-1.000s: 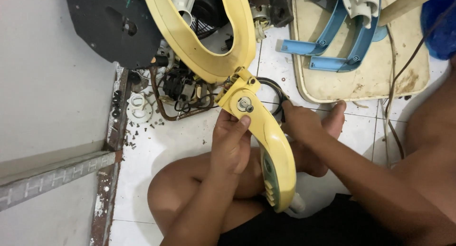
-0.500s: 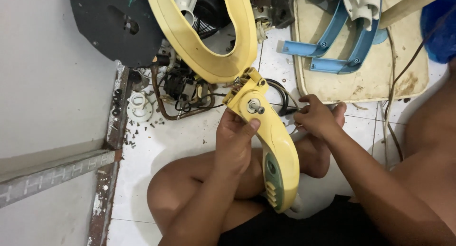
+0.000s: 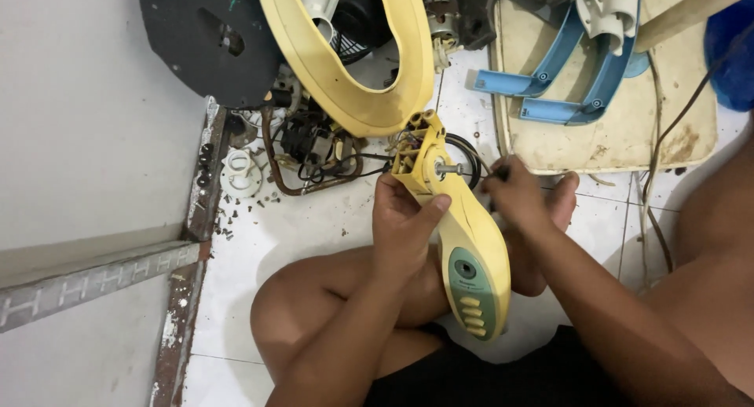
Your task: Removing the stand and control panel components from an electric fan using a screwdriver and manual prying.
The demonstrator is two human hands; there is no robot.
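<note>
From my head camera, my left hand (image 3: 404,222) is wrapped closed around the neck of the yellow fan stand (image 3: 463,242), thumb across its front to steady it over my folded legs, above the white tiled floor (image 3: 259,242). My right hand (image 3: 514,191) pinches shut on a thin dark tool (image 3: 471,171) at the stand's open hinge. 1 blue bracket (image 3: 565,77) lies near the floor's far edge.

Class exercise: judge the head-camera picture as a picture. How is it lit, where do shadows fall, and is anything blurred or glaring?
Head view: soft, even light with no hard glare; the tiled floor is bright, with only faint shadow under the bent leg. The yellow fan housing and left hand look sharp; the right hand is slightly soft. Straight edges at the left bow a little, suggesting a wide lens.
</note>
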